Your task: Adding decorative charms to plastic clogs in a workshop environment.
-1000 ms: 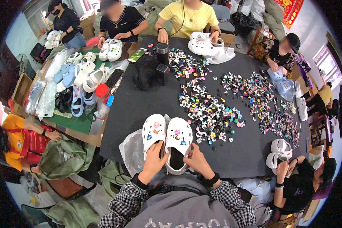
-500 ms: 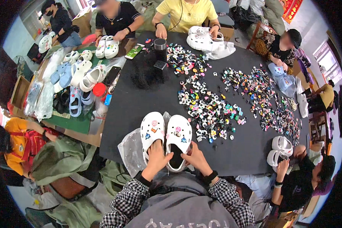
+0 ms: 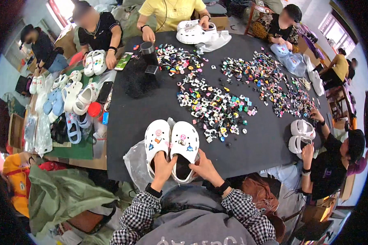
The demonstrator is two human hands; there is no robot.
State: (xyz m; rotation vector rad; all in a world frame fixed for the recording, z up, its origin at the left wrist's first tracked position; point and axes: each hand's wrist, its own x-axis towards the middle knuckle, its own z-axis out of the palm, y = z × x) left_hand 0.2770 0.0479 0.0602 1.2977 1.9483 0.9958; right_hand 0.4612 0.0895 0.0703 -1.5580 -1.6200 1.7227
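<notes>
A pair of white clogs stands side by side at the near edge of the black table, toes pointing away from me. Small colourful charms sit on the uppers of the left clog (image 3: 157, 136) and the right clog (image 3: 185, 139). My left hand (image 3: 163, 169) has its fingers inside the left clog's opening, with the thumb toward the right clog. Around the outer side of the right clog, my right hand (image 3: 207, 168) is closed, its thumb at the opening's rim. A clear plastic bag (image 3: 134, 163) lies beside and partly beneath the left clog.
Loose charms (image 3: 216, 110) spread over the black table (image 3: 131, 122). A black cup (image 3: 148, 52) and small black box (image 3: 151, 70) stand farther back. Left, a green mat (image 3: 84, 153) carries more clogs and a red-lidded jar (image 3: 95, 109). Several co-workers handle clogs around the table.
The whole view has shifted, while my hands keep their hold on the clogs. The co-worker at right now reaches one hand toward the charms. At far left, a co-worker's raised clog has been lowered.
</notes>
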